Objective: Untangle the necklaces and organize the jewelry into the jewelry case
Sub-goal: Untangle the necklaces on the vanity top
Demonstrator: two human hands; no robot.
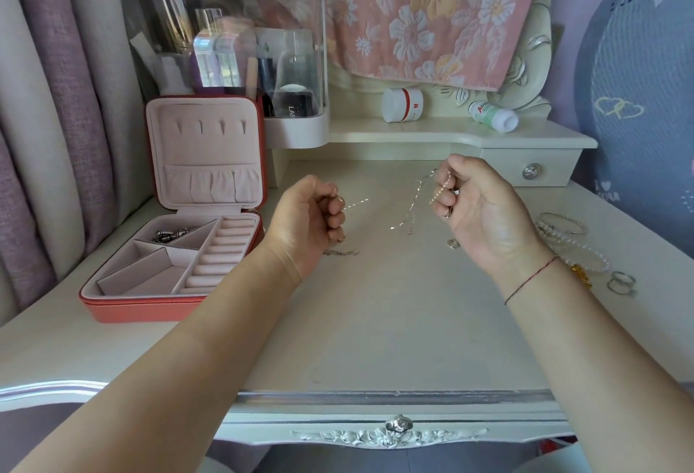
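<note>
Above the middle of the dressing table (375, 322), your left hand (311, 217) is curled into a loose fist, its fingertips pinching one end of a thin silver necklace (403, 215). Your right hand (477, 209), at three o'clock from the left and well apart from it, is curled as well and pinches the other part of the same chain, which loops over its fingers. Between your hands the chain sags in the air, and loose strands hang below your right fingers.

At six o'clock under your left hand a second small chain (341, 253) lies on the table. A small silver piece (453, 243) lies at six o'clock below your right fingers.

At nine o'clock from your left hand the jewelry case (180, 307) stands open with its lid upright, and small metal pieces (171, 235) lie in its far left compartment. At four o'clock from your right hand lie a bangle (563, 222), a pearl bracelet (587, 249), a gold piece (582, 275) and two rings (621, 283).
</note>
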